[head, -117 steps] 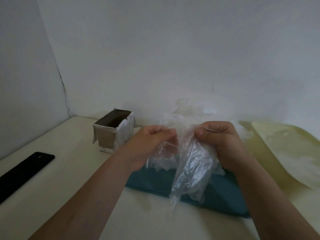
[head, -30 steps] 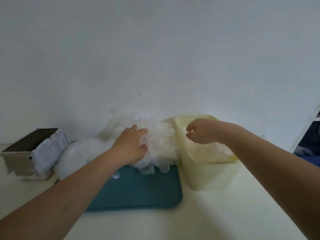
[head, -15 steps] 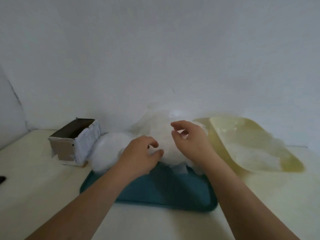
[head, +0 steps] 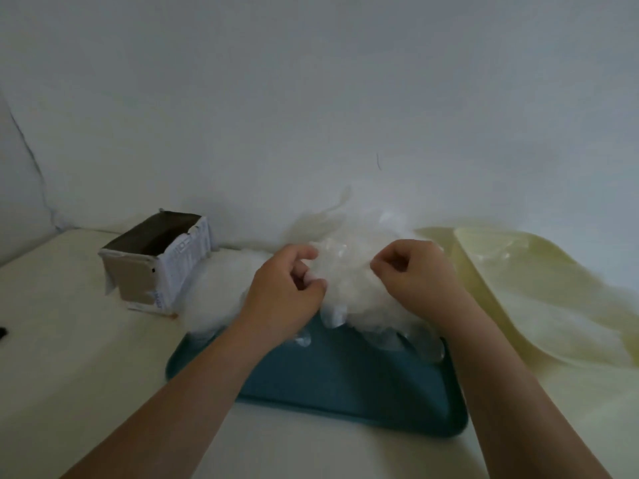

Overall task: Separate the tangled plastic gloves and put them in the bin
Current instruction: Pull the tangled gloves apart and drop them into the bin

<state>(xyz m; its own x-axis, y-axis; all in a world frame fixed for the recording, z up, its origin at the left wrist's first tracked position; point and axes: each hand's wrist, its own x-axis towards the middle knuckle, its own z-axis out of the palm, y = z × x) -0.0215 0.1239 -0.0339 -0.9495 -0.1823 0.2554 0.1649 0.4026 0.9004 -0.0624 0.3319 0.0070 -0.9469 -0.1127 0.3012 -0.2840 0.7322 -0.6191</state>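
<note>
Plastic gloves (head: 349, 274) sit in a big, white, fluffy heap at the far end of a blue-green tray (head: 345, 392), close to the wall. The tray lies on the pale table (head: 69, 357). Some glove fingers hang down onto the bare part of the tray.

Both hands are in the heap. The left hand (head: 287, 288) has curled fingers and pinches a bit of thin plastic with its thumb. The right hand (head: 411, 271) is curled too, and its fingertips dig into the top of the heap. It looks like it pinches plastic as well (the picture is a bit blurry there). A lump of gloves sits between the two hands.

The yellow bin (head: 501, 250) is just to the right of the tray. Something white lies inside it, likely gloves. A small open cardboard box (head: 155, 261) stands on the left, near the heap.

I think the gloves are very light, soft and floppy. They are thin and slippery, and they cling to each other. A hard tug could rip one or drag the whole heap along. The best place to hold is one loose cuff or finger that sticks out, while the other hand keeps the rest down. Many gloves are left, so the job looks far from done.
</note>
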